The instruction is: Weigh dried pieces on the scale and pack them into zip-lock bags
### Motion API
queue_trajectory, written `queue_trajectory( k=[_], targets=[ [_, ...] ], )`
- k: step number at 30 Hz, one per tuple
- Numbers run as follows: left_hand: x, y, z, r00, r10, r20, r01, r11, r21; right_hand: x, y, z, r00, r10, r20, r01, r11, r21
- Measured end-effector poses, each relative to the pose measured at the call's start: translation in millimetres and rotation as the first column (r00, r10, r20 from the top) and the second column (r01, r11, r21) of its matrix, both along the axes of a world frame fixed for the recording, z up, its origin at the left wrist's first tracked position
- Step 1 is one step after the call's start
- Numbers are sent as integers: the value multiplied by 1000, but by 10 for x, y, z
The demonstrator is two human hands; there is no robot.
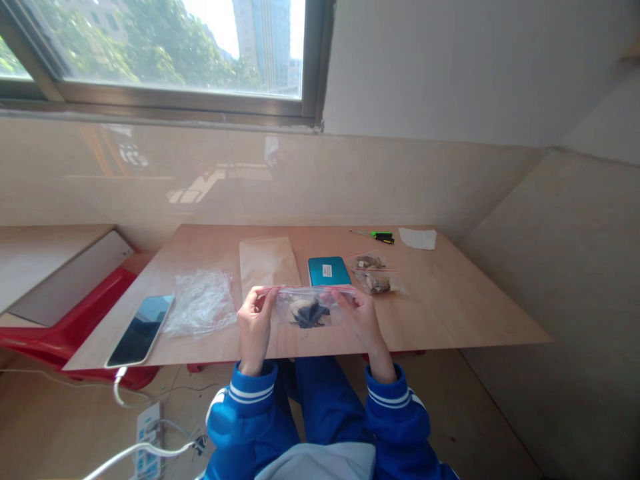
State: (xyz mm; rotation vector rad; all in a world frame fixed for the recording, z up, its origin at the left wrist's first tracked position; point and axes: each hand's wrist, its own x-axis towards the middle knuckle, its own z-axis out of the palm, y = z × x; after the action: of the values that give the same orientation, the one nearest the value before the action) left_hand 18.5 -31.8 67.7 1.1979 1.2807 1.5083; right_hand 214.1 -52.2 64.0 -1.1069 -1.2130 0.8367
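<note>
I hold a small clear zip bag (309,308) with a red seal strip over the near edge of a wooden board (440,307). Dark and pale small items lie inside it. My left hand (254,327) pinches the bag's left top corner. My right hand (361,317) pinches its right top corner. Both hands are closed on the bag, and blue sleeves with white stripes cover my wrists.
A phone (140,330) with a cable lies at the board's left, beside crumpled clear plastic (201,301). A brown envelope (267,263), a teal box (329,271), two filled zip bags (376,275), a green screwdriver (377,235) and white paper (417,238) lie farther back. A red stool (75,320) stands left.
</note>
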Motion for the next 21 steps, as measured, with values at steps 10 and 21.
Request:
queue_trajectory(
  k=[10, 21],
  targets=[
    [-13, -28, -11, 938, 133, -321, -70, 978, 199, -64, -39, 79, 995, -88, 41, 85, 994, 62],
    [105, -67, 16, 989, 12, -144, 5, 993, 114, -86, -32, 52, 987, -160, -28, 162, 984, 71]
  ],
)
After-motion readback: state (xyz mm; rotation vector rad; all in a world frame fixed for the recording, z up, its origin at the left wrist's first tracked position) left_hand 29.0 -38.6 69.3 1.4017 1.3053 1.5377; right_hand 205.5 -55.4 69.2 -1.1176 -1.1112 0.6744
